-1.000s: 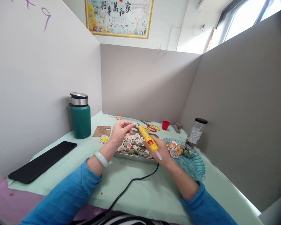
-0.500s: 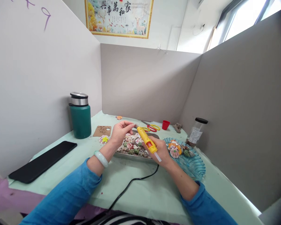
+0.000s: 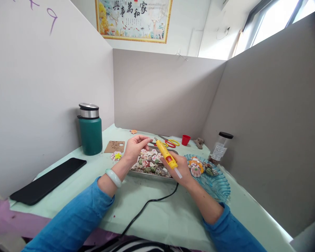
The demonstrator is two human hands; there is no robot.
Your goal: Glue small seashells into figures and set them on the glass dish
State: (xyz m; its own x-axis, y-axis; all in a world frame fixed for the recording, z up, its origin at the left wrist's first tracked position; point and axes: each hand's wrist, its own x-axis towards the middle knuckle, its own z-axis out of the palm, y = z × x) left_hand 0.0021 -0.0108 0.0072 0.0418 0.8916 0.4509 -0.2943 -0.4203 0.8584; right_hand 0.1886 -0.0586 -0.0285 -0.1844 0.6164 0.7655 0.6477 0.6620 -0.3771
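Observation:
My right hand (image 3: 180, 167) is wrapped round a yellow hot glue gun (image 3: 167, 154), its nozzle tilted up and to the left. A pale glue stick (image 3: 177, 173) pokes out of the gun's rear end. Left of the nozzle, my left hand (image 3: 136, 147) is closed in a pinch; the small dark thing at its fingertips is too tiny to name. Below both hands lies a metal tray (image 3: 152, 176) heaped with shells (image 3: 149, 162), part of it hidden by the right hand.
A blue glass plate (image 3: 217, 185) with shell pieces sits at right, near a clear jar (image 3: 219, 148). Scissors (image 3: 172, 142) and a red cup (image 3: 186, 140) stand behind. At left are a green flask (image 3: 90, 133) and a black phone-like slab (image 3: 48, 180). A black cord (image 3: 147, 203) crosses the front.
My right hand has drawn the glue gun slightly right, so its nozzle is now apart from my left fingertips. My left hand stays almost still.

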